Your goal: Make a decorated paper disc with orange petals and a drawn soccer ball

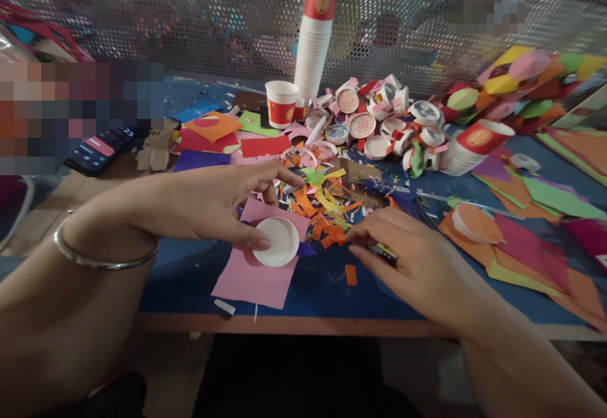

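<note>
My left hand [208,203] reaches in from the left with its fingers spread. Its thumb touches a white round paper disc with a raised rim [279,248], which looks like a cup's bottom. Under the disc lies a pink paper sheet [258,282], with a bit of dark blue paper showing beside it. My right hand [408,257] is closed around a slim dark tool with a yellow mark [385,253], mostly hidden by the fingers. Near its fingertips are orange paper scraps [334,234], and a small orange strip [351,274] lies just below.
A tall stack of paper cups [313,45] stands at the back beside a single cup [282,105]. Several cut cup pieces [363,125] are heaped to its right, near a tilted cup stack [478,146]. Colored paper [535,253] lies right; a phone [102,146] lies left.
</note>
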Available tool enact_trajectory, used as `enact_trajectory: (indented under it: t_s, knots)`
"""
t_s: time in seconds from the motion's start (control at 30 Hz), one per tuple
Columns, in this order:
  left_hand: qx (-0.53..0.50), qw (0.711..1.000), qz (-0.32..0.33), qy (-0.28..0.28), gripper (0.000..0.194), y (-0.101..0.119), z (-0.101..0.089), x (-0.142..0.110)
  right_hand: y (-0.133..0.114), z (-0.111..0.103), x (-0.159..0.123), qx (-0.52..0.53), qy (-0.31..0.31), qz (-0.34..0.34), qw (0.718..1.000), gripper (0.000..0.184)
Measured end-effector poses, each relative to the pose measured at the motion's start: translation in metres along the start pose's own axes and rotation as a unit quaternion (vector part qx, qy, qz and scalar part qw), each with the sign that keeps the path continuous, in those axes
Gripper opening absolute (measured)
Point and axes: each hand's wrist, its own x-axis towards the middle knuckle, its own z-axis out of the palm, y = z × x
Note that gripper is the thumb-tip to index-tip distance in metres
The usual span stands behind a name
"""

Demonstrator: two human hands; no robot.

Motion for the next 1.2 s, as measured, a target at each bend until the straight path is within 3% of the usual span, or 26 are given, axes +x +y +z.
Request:
enact_trajectory:
  t_s: [0.17,0.67,0.8,0.97,1.2]
  knots:
    - [0.013,0.999,-0.026,-0.042,0.078,0.007,0.001,0.0,-0.003,-0.001,-0.01,-0.017,-0.091,-0.008,0.996,0.007]
    - [0.068,0.994,-0.044,-0.07,0.095,-0.009,0.008,0.005,-0.003,0.0,-0.005,0.015,-0.14,0.006,0.99,0.014]
    - [0.04,0.997,-0.03,-0.066,0.092,-0.01,0.011,0.006,0.002,0.005,0.012,0.014,-0.081,0.01,0.997,0.011]
    - [-0.007,0.997,0.013,-0.074,0.07,-0.004,0.021,0.014,0.01,0.015,0.029,-0.01,-0.003,0.005,1.0,0.005]
    - [0.051,0.993,-0.018,-0.106,0.071,0.001,0.035,0.02,0.004,0.015,0.011,-0.022,0.115,0.001,0.993,0.009]
